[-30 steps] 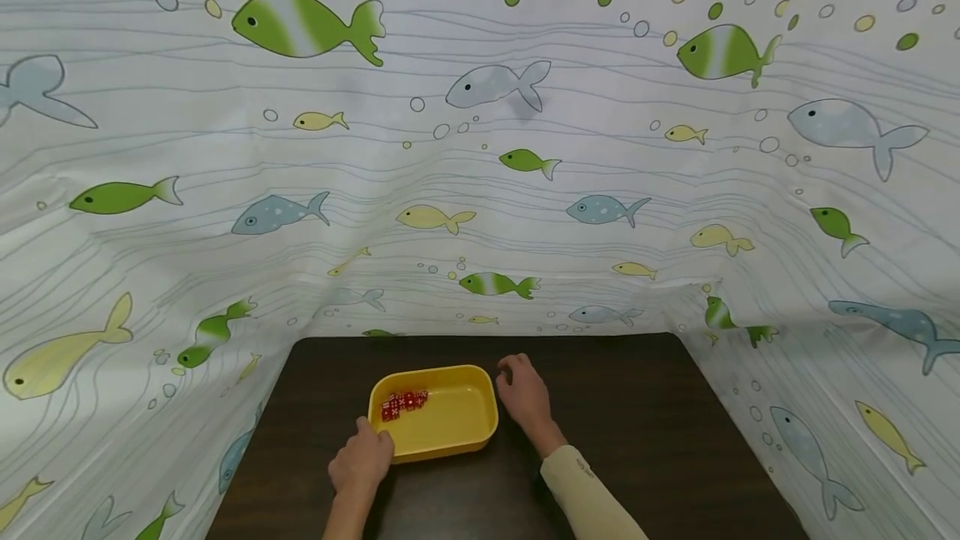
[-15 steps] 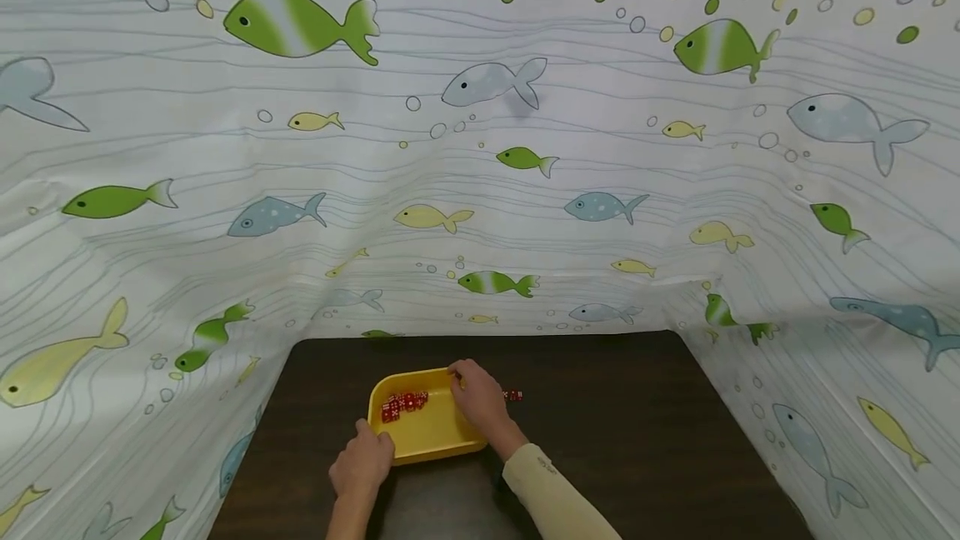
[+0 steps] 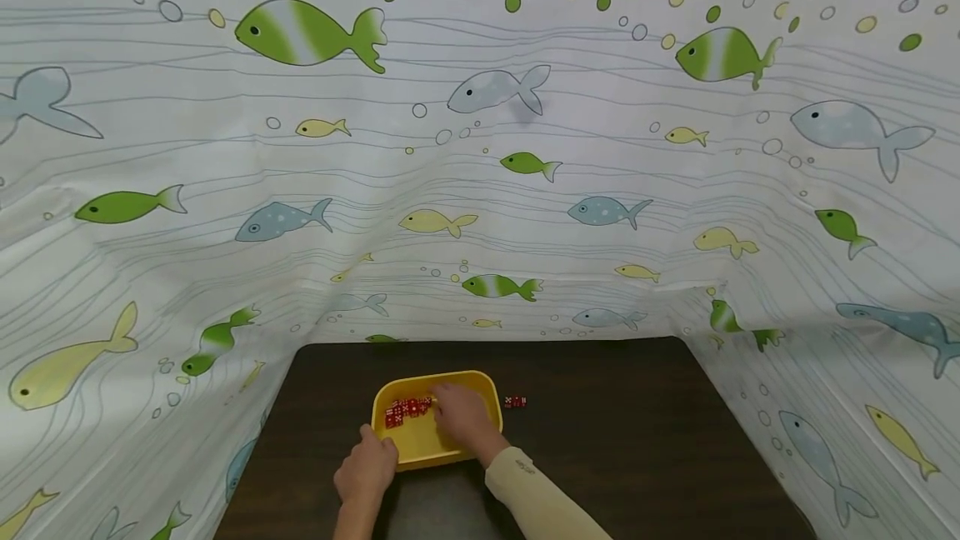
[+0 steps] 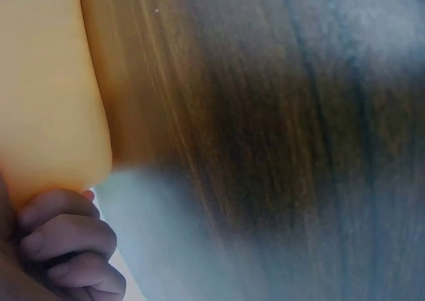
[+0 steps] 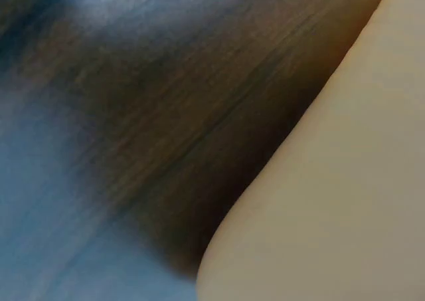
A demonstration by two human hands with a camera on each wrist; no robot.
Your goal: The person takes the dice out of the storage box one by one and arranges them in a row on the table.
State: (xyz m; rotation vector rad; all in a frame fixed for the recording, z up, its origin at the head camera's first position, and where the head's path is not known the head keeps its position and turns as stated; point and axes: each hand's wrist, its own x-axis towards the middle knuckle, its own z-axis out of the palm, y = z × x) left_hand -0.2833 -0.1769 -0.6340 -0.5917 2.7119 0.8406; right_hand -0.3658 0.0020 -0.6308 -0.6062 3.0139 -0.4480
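A yellow plastic tray [image 3: 422, 448] lies on the dark table, with several red dice [image 3: 405, 411] clustered in its left part. My left hand [image 3: 366, 467] grips the tray's near left corner; in the left wrist view its curled fingers [image 4: 72, 238] sit against the tray wall [image 4: 46, 82]. My right hand [image 3: 461, 417] reaches over the right side into the tray, fingertips right beside the dice. Its fingertips are partly hidden, and I cannot tell whether they pinch a die. A short row of red dice with white pips [image 3: 515, 402] lies outside, right of the tray.
The dark wood-grain table [image 3: 637, 440] extends around the tray. A white cloth printed with fish [image 3: 600, 148] hangs behind it and along both sides. In the right wrist view, the tray's wall [image 5: 332, 195] fills the right side.
My right hand moved from beside the tray's right edge to inside it, near the dice. The row of dice outside came into view as it moved. My left hand keeps its grip.
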